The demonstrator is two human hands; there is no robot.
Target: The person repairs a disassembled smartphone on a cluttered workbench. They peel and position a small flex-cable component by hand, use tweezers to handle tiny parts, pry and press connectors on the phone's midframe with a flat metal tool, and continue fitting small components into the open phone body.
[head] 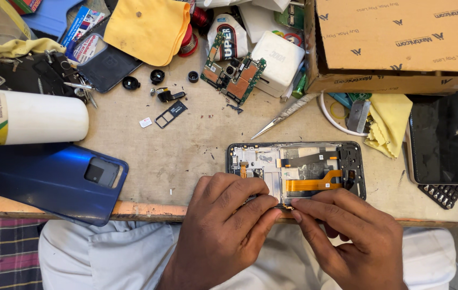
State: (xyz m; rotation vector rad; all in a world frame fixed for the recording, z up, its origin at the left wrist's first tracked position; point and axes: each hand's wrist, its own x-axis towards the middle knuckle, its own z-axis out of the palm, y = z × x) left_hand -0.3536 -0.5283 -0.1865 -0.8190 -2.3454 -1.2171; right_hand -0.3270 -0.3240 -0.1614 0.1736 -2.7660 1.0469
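A blue phone back cover (pixel 52 182) lies at the bench (pixel 186 145) edge, a white cleaning-solution bottle (pixel 25 118) just above it. A green circuit board (pixel 233 75), metal tweezers (pixel 288 114), a SIM tray (pixel 171 114), yellow cloths (pixel 148 27), a cardboard box (pixel 395 43) and a dark phone screen (pixel 444 139) lie farther back.

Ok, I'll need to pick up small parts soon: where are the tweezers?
In the head view, the tweezers lie on the workbench above the opened phone, between the green circuit board and the cardboard box.
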